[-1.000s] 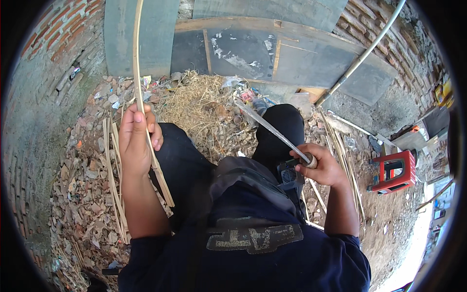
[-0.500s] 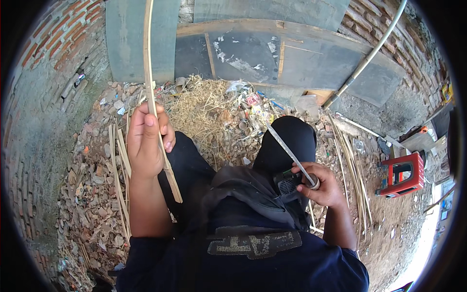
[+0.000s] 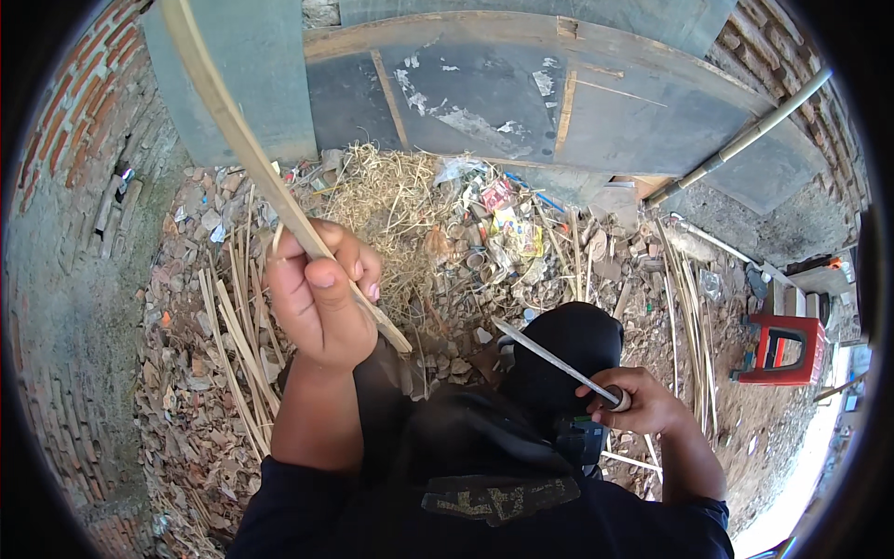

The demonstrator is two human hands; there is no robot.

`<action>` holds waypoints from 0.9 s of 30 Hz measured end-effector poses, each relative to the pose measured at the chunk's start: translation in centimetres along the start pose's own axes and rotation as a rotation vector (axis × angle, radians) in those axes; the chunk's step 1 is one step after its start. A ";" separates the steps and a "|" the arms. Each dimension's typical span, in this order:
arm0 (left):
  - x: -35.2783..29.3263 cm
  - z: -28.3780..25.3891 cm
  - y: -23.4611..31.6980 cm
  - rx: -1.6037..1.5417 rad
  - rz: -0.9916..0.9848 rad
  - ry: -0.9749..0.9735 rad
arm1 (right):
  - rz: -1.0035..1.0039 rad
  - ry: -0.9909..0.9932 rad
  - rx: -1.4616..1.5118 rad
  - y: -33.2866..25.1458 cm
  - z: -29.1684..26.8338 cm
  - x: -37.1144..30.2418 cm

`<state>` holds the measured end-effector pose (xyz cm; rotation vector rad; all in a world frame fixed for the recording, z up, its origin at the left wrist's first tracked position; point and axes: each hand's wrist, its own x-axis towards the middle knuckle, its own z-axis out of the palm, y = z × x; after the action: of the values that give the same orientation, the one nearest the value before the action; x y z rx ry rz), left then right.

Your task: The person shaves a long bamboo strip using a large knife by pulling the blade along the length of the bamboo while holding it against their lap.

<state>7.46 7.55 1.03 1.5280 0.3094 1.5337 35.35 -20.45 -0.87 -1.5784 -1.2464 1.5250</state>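
Observation:
My left hand (image 3: 328,291) is closed round a long, pale bamboo strip (image 3: 250,152) near its lower end. The strip slants from the top left down to a cut tip just past my fingers, and its upper end runs out of view. In my right hand (image 3: 635,401) is a knife (image 3: 549,356), gripped by its round handle, with the narrow blade pointing up and left over my dark-clad knee (image 3: 577,340). Strip and blade are apart. By my right wrist, a dark boxy device (image 3: 579,440) rests at my lap.
Loose bamboo strips (image 3: 244,349) lie left of my arm, and more strips (image 3: 694,317) lie on the right. Shavings (image 3: 386,200) and litter (image 3: 507,228) cover the rubble ahead. A red stool (image 3: 782,349) stands at right; a pole (image 3: 745,135) leans against the boards (image 3: 466,98).
My left hand has moved right with the bamboo strip, which now tilts more to the left. The knife has dropped slightly and shifted right, its blade lying flatter. The view has also shifted.

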 end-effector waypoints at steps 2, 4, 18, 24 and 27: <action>-0.2 -0.7 -1.5 0.011 -0.037 -0.012 | 0.118 0.030 -0.059 -0.9 -0.2 -0.4; -0.2 -1.2 -1.7 0.028 -0.075 -0.018 | 0.129 0.074 0.021 -0.7 1.0 -1.7; -3.9 -1.4 4.9 -0.088 -0.113 -0.058 | -0.140 0.274 0.005 2.8 6.1 -5.5; -7.2 -1.4 9.3 -0.080 -0.166 -0.087 | -0.232 0.253 -0.117 3.8 6.4 -4.7; -8.1 -1.6 10.7 -0.099 -0.143 -0.120 | -0.269 0.287 -0.129 4.1 7.2 -4.8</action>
<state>-0.03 -3.55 3.17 1.4805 0.2646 1.3212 29.70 -27.68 -3.74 -1.5703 -1.3472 1.0302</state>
